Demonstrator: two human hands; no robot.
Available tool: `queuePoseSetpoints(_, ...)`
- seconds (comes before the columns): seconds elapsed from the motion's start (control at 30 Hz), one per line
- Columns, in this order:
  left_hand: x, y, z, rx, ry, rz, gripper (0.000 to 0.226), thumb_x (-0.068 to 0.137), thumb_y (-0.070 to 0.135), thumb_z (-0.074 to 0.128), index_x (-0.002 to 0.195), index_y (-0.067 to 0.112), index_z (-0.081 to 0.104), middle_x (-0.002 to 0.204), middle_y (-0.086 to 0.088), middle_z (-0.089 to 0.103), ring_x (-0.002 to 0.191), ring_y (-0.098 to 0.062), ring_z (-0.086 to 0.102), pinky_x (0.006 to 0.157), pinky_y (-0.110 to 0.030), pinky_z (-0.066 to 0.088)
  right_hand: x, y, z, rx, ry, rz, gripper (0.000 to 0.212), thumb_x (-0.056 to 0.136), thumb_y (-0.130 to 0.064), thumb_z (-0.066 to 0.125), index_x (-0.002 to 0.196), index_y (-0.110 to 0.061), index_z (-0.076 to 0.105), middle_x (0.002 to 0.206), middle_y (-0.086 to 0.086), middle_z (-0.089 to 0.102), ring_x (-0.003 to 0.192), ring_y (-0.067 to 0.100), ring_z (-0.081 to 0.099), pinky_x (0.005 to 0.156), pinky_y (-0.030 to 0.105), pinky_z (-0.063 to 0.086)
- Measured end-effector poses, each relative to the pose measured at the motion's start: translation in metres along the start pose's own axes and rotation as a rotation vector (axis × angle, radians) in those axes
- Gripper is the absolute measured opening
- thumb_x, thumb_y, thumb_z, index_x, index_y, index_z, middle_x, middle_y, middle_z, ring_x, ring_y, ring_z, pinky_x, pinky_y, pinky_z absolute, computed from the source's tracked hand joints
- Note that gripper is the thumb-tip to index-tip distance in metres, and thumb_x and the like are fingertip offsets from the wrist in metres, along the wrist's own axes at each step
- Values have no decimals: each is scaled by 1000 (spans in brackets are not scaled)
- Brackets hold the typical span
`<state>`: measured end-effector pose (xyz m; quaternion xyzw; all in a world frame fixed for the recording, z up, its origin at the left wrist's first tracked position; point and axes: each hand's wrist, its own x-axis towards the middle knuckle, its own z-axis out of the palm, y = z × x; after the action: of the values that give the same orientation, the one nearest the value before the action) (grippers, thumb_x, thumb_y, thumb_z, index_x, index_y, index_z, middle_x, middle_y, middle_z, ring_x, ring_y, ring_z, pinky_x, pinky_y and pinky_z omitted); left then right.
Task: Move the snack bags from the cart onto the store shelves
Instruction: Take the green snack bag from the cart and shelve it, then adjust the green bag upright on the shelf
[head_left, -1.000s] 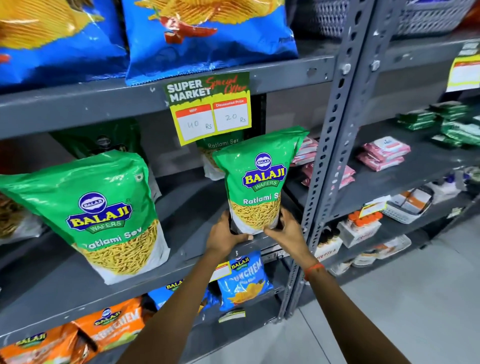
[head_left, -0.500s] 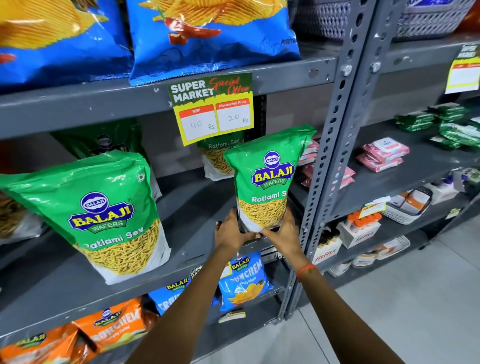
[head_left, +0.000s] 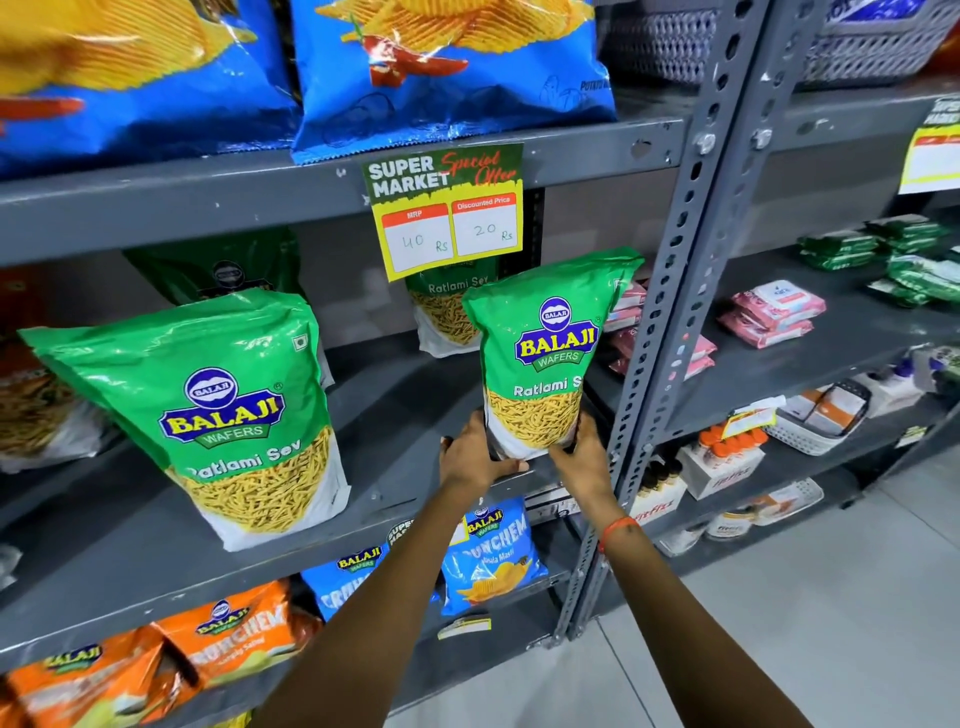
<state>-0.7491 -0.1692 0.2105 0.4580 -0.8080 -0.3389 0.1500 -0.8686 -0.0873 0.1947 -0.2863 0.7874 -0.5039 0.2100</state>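
Observation:
A green Balaji Ratlami Sev bag (head_left: 545, 343) stands upright at the right end of the middle grey shelf (head_left: 395, 467), near its front edge. My left hand (head_left: 472, 460) grips its bottom left corner and my right hand (head_left: 584, 460) grips its bottom right corner. A bigger-looking green bag of the same kind (head_left: 218, 410) leans at the shelf's left. Another green bag (head_left: 447, 312) stands behind the held one, partly hidden by the price tag (head_left: 447, 208). The cart is out of view.
Blue chip bags (head_left: 447, 73) fill the top shelf. Blue (head_left: 491, 556) and orange Crunchem bags (head_left: 234, 639) sit on the lower shelf. A perforated grey upright (head_left: 675, 322) stands just right of the held bag. The neighbouring rack holds pink packs (head_left: 774, 312), green packs and baskets.
Both hands have carried the green bag to the right and slightly further onto the shelf, closer to the upright. The other bags have stayed put.

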Motion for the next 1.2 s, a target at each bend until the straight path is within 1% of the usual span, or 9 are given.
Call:
queuePoseSetpoints(0.13,-10,-4,-7,36,18,80,100,65,42,78,142,14,20,149,-11,39,132,-28,43,112,-48,32,-26,-12,2,-93,200,-140,71,85,-2,55,143,3,15,152,23,23,142,35,22,116,38,24)
queuePoseSetpoints(0.27,-49,-12,-23,230,400,316,78,87,47,51,146,14,12,158,-1,16,145,-12,17,119,-37,11,-69,-38,16,-59,369,-474,66,86,-2,47,145,-6,17,156,14,13,146,20,11,119,24,12)
queuePoseSetpoints(0.5,-101,-71,-63,382,770,259,66,92,48,35,147,19,10,157,3,7,145,-3,-8,118,-34,2,-104,-62,94,23,-15,-656,57,85,0,43,140,-9,31,153,9,25,142,13,20,115,9,10)
queuePoseSetpoints(0.6,-120,-116,-90,297,861,87,76,89,57,31,146,23,-6,159,-4,2,145,-6,-9,119,-30,-5,-112,-63,130,18,-174,-633,54,90,-24,45,139,-4,32,149,6,31,138,15,26,112,3,9)
queuePoseSetpoints(0.73,-123,-169,-123,-175,655,-24,94,76,57,49,146,28,-7,159,-4,9,146,-14,10,119,-36,21,-122,-74,168,43,-376,-457,97,70,-68,54,141,-8,27,143,6,42,130,9,36,100,8,25)
queuePoseSetpoints(0.83,-123,-179,-139,-277,457,-94,78,78,45,59,141,12,26,140,-8,49,127,-26,48,89,-21,39,-121,-74,183,27,-463,-317,87,65,-54,72,135,-21,32,131,2,57,122,17,53,85,19,40)
queuePoseSetpoints(0.9,-122,-184,-142,-269,459,-138,58,79,39,62,126,11,43,123,-11,63,115,-30,58,80,-30,44,-117,-73,187,14,-445,-276,78,60,-58,71,123,-25,39,117,0,65,112,20,61,80,24,42)
queuePoseSetpoints(1.07,-119,-180,-142,-305,453,-155,42,80,31,68,114,14,48,111,-8,68,103,-27,62,66,-25,36,-116,-75,187,33,-366,-242,49,70,-32,78,103,-27,41,102,-3,63,98,15,60,74,22,40)
queuePoseSetpoints(1.2,-119,-190,-143,-326,461,-121,46,79,33,68,116,14,47,110,-9,68,100,-30,63,74,-37,49,-119,-80,192,27,-351,-226,46,70,-26,78,102,-22,45,101,-3,64,97,16,60,71,11,44)
